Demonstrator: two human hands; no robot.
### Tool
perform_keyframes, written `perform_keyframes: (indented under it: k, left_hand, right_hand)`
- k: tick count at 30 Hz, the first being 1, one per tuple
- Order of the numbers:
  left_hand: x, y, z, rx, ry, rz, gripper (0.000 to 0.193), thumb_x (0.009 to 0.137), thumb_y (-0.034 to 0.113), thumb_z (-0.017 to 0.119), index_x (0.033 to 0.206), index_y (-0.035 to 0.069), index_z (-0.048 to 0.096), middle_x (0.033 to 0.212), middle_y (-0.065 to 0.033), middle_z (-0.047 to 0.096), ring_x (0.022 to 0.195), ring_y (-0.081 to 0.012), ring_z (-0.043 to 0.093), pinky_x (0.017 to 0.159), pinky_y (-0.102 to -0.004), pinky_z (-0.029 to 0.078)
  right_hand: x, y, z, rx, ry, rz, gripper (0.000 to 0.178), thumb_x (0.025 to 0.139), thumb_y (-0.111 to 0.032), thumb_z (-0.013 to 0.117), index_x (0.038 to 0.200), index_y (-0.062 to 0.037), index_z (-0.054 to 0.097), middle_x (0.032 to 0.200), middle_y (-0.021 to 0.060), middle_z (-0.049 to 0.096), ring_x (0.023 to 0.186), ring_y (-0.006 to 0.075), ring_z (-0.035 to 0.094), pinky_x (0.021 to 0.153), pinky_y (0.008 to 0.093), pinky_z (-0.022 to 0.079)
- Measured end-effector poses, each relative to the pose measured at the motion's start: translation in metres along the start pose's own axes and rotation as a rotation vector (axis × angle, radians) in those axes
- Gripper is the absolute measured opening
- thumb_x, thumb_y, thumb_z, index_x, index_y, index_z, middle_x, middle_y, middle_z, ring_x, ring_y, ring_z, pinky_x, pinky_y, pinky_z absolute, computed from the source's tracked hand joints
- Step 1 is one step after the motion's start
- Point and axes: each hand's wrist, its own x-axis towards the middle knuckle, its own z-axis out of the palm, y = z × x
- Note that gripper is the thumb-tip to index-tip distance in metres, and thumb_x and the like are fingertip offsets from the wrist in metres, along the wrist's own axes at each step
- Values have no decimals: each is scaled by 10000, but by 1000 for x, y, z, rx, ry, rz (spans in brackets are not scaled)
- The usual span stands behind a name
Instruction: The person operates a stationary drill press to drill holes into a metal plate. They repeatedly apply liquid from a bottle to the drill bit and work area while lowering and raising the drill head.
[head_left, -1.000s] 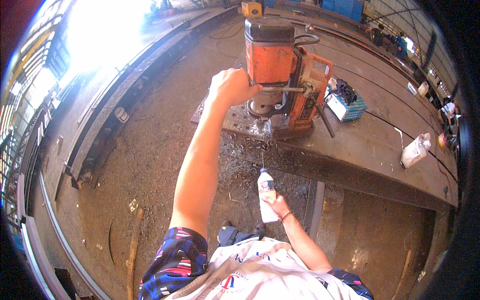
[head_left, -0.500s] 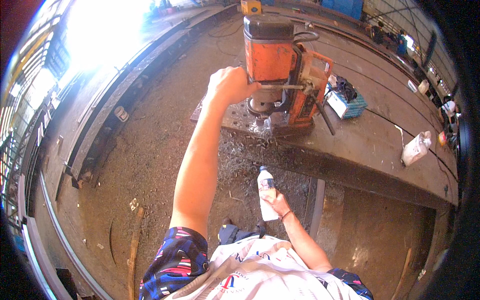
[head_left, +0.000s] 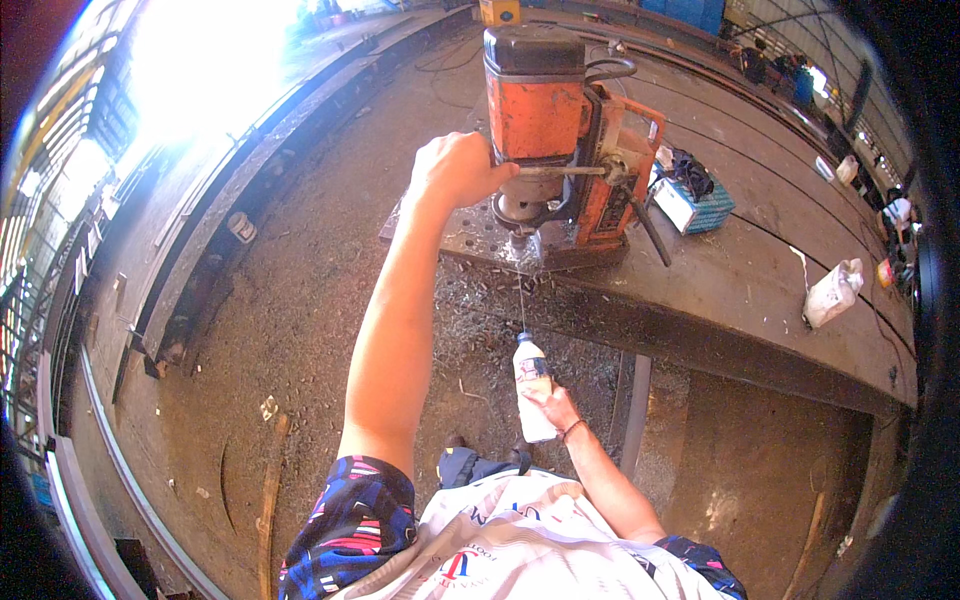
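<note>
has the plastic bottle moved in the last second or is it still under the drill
No. The plastic bottle in the right hand sits just as far below the steel beam's edge as before.

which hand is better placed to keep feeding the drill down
Left. The left hand already grips the feed handle of the orange magnetic drill; the right hand is low, holding a plastic bottle.

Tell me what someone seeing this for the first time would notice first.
The big orange drilling machine at top centre stands on the edge of a long steel beam, with the left hand gripping its feed handle. Below it, the right hand holds a plastic bottle pointing up at the drill, a thin stream running from it. Metal shavings litter the dirt floor under the beam, and glaring sunlight washes out the upper left.
</note>
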Motion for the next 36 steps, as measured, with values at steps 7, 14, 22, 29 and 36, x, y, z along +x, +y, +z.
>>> perform_keyframes:
  k: [7,14,22,29,36]
  left_hand:
    - [-3,3,-3,-22,-28,-13,463,820,528,645,864,78,741,781,-196,687,774,-360,683,734,-440,537]
    - [-3,1,-1,-15,-36,-40,446,796,501,679,805,60,742,817,-188,699,825,-347,688,754,-427,541]
    - [-7,6,-5,-19,-16,-49,418,797,497,681,813,84,749,810,-175,700,812,-345,686,750,-427,538]
    - [-6,6,-5,-29,-48,-68,402,797,489,680,803,93,748,788,-166,698,803,-340,685,747,-431,537]
    - [-5,-3,3,-15,2,-3,498,824,551,627,808,65,734,701,-181,671,718,-351,684,696,-434,532]
  right_hand:
    - [2,5,-4,-31,14,26,409,797,-183,740,1141,-20,590,897,105,675,685,221,676,613,370,577]
    - [1,4,-3,18,-13,-12,376,799,-167,730,1125,-31,601,868,100,672,658,223,674,594,366,570]
    - [5,14,-7,1,3,-7,331,804,-156,719,1094,-31,620,862,95,670,664,217,672,589,363,565]
    - [3,9,-5,-16,-2,-25,342,797,-153,726,1103,-34,631,879,75,671,717,195,667,632,346,564]
    - [-1,5,1,-8,42,-94,324,803,-162,713,1087,-23,643,906,69,683,728,167,661,649,320,553]
